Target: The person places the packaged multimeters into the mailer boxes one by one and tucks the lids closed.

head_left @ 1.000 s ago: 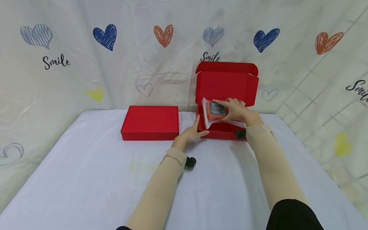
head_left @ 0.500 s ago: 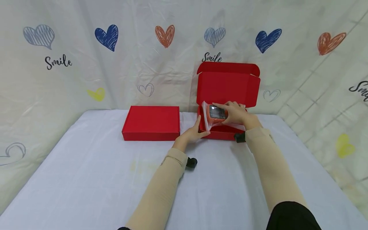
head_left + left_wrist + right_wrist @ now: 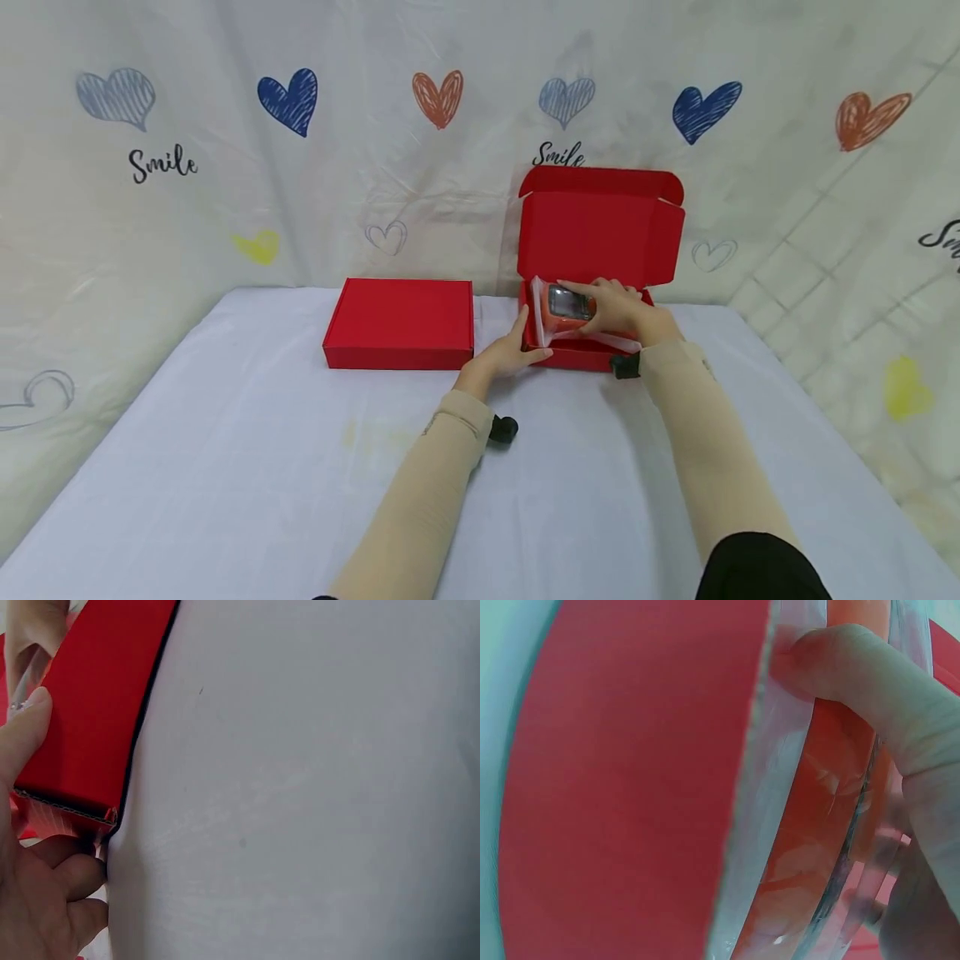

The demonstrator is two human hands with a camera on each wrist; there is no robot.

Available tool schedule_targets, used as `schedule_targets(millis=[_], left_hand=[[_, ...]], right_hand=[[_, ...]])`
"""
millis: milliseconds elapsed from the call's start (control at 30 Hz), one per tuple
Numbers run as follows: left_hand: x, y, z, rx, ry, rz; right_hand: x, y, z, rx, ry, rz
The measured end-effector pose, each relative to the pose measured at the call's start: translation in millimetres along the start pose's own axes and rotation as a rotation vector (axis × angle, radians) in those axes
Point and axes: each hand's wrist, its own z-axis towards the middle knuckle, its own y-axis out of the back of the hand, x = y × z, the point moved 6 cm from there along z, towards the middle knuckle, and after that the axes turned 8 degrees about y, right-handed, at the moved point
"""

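An orange handheld device with a dark screen, inside a clear plastic bag (image 3: 567,310), is in the open red box (image 3: 577,357) on the right of the table. My right hand (image 3: 617,310) grips it from above and the right. In the right wrist view, the thumb (image 3: 847,664) presses on the bag's side just inside the box wall. My left hand (image 3: 502,354) holds the same box at its front left corner. In the left wrist view, its thumb (image 3: 30,731) lies at the front wall's rim, with the other fingers bent against the left side.
A closed red box (image 3: 405,321) stands to the left, its right end close to my left hand. The open box's lid (image 3: 596,229) rises in front of the printed curtain (image 3: 465,167) behind the table. White cloth (image 3: 247,467) covers the table.
My right hand has lowered the bagged orange device deeper into the open box. The left hand keeps its place at the corner. The head view has shifted slightly.
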Motion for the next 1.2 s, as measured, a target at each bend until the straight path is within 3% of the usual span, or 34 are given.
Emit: schedule_targets(millis=[667, 1000, 1200], left_hand=[[1.9, -1.7, 3.2, 0.006, -0.021, 0.007], [0.6, -1.5, 2.1, -0.005, -0.052, -0.015], [0.2, -0.7, 1.8, -0.002, -0.061, -0.013]], right_hand=[[-1.4, -24.1, 9.2, 0.014, 0.031, 0.042], [3.4, -30.1, 8.8, 0.07, -0.055, 0.089], [4.3, -31.7, 9.0, 0.077, -0.065, 0.061]])
